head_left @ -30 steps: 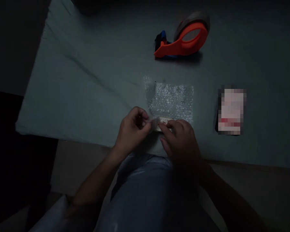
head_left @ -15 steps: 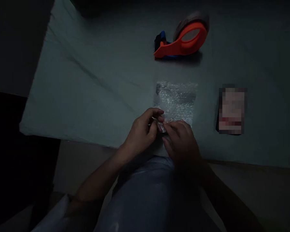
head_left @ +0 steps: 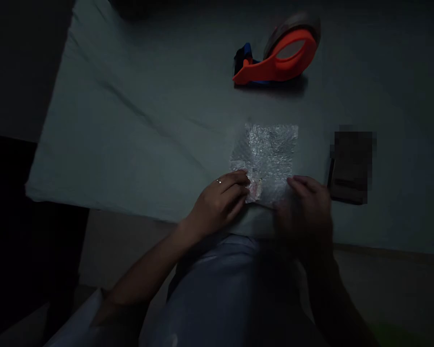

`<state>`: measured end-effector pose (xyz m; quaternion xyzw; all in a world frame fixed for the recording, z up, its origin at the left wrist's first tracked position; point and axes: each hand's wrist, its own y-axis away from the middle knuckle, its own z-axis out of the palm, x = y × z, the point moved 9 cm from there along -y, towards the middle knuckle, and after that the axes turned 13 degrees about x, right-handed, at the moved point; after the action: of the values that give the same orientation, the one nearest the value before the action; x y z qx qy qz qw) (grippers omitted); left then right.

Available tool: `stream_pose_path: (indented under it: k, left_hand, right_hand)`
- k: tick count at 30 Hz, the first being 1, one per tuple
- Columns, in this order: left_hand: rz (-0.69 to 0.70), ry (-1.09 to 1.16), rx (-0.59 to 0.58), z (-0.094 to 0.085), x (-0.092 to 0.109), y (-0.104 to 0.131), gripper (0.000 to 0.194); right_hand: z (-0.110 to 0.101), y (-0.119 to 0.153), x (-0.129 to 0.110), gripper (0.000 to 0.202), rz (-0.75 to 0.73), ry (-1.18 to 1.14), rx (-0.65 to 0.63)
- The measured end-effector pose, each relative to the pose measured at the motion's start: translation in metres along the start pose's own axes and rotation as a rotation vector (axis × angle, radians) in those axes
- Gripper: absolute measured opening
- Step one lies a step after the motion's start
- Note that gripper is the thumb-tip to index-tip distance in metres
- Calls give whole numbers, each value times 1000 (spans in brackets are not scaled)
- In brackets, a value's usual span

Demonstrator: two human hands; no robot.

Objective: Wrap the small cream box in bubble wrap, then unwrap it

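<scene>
A sheet of clear bubble wrap (head_left: 273, 149) lies flat near the table's front edge. At its lower left corner, my left hand (head_left: 226, 197) has its fingers bent and pressed on a small pinkish item (head_left: 253, 189), which seems covered by the wrap. A ring shows on that hand. My right hand (head_left: 309, 205) is at the lower right edge of the sheet, its thumb and forefinger together at the wrap's edge. The lower part of this hand is blurred and dark.
An orange and blue tape dispenser (head_left: 291, 60) with a roll of tape stands behind the wrap. To the right lies a dark, pixelated flat object (head_left: 352, 166). The pale green table cover (head_left: 130, 144) has creases, and the room is dim.
My right hand has moved right, away from my left hand, to the sheet's right edge. The wrap's lower part now lies spread, and the pinkish item shows beside my left fingers.
</scene>
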<state>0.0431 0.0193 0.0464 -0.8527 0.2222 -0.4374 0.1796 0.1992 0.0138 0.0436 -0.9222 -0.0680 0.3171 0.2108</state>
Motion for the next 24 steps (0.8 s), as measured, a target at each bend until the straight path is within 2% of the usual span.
stream_pose_path:
  k: [4, 7, 10, 13, 15, 19, 24]
  left_hand:
    - [3, 1, -38, 2, 2, -2, 7]
    - [0, -23, -48, 2, 3, -2, 7]
    - [7, -61, -63, 3, 5, -1, 9]
    - [40, -117, -74, 5, 9, 2, 16]
    - [61, -150, -59, 6, 12, 3, 20]
    - [61, -150, -55, 8, 14, 5, 21]
    - [38, -68, -50, 8, 9, 4, 17]
  right_hand:
    - [-1, 21, 52, 55, 457, 46, -111]
    - [9, 35, 64, 62, 636, -60, -123]
    - [19, 31, 59, 64, 648, -216, -35]
    - [20, 20, 48, 58, 607, -304, 67]
    - [22, 15, 36, 53, 587, -346, 89]
    - [26, 10, 10, 50, 544, -407, 85]
    - [31, 3, -13, 41, 448, -280, 23]
